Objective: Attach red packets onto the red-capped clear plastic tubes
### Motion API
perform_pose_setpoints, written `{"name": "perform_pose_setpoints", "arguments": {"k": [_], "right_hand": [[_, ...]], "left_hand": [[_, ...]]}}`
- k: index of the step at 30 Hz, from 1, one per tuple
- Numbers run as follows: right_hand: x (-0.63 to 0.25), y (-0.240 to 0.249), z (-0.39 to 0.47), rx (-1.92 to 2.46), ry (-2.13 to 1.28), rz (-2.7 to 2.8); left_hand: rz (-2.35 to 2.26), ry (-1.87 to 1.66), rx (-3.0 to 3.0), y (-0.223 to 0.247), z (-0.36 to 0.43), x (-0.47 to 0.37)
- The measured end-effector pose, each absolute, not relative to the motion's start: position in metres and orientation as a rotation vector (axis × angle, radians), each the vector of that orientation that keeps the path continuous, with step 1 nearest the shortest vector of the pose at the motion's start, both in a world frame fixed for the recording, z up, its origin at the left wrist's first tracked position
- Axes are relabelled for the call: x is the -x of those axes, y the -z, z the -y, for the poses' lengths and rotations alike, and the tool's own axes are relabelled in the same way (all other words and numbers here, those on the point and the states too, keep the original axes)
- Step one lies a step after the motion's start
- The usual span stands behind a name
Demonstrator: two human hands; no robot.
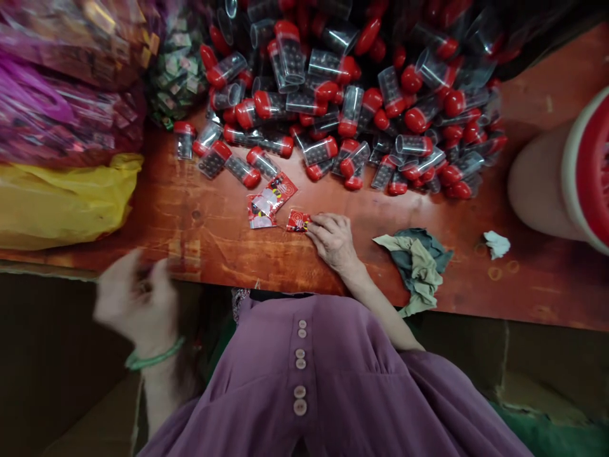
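My right hand (334,242) rests on the wooden table with its fingers together at the right edge of a small red printed packet (297,221). Just left of that lie two more red packets (273,198), one overlapping the other. Motion smears my left hand (136,303), which is raised off the table's front edge at the left; its fingers look bent, but whether they hold anything cannot be made out. Beyond the packets spreads a heap of clear plastic tubes with red caps (320,151), many with dark round dots showing.
Purple bags (71,117) and a yellow bag (61,206) crowd the left side, beside a bag of small green pieces (179,76). To the right are crumpled cloths (419,260), white crumpled tissue (497,244), rubber bands (495,273) and a red-and-white tub (542,171).
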State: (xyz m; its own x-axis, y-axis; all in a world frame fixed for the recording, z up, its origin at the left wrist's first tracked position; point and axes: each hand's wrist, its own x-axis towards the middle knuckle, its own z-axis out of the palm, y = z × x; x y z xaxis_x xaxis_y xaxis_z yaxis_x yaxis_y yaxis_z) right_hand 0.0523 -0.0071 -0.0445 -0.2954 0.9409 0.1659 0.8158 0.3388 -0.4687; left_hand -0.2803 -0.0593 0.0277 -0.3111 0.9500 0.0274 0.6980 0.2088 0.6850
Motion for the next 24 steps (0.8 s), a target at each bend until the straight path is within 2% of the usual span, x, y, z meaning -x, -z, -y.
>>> {"name": "perform_pose_setpoints", "arguments": {"k": [2,4,7,11,17,24], "right_hand": [[-0.052,0.046,0.006,1.561,-0.455,2.174],[-0.051,0.046,0.005,1.571,-0.486,2.156],[-0.051,0.045,0.005,1.573,-0.488,2.152],[-0.051,0.039,0.006,1.540,-0.490,2.174],[-0.071,0.016,-0.019,1.473,-0.615,2.157],[-0.106,-0.004,-0.088,1.898,-0.111,2.035]], "left_hand": [[-1.882,-1.031,-2.013,-0.020,0.036,0.229],[-1.458,-0.898,-2.213,-0.004,0.014,0.182],[-1.212,-0.729,-2.336,0.021,-0.008,0.135],[-1.146,-0.696,-2.459,0.039,-0.020,0.122],[-1.132,-0.743,-2.657,0.038,-0.023,0.129],[-1.141,-0.874,-2.473,0.041,-0.024,0.130]]}}
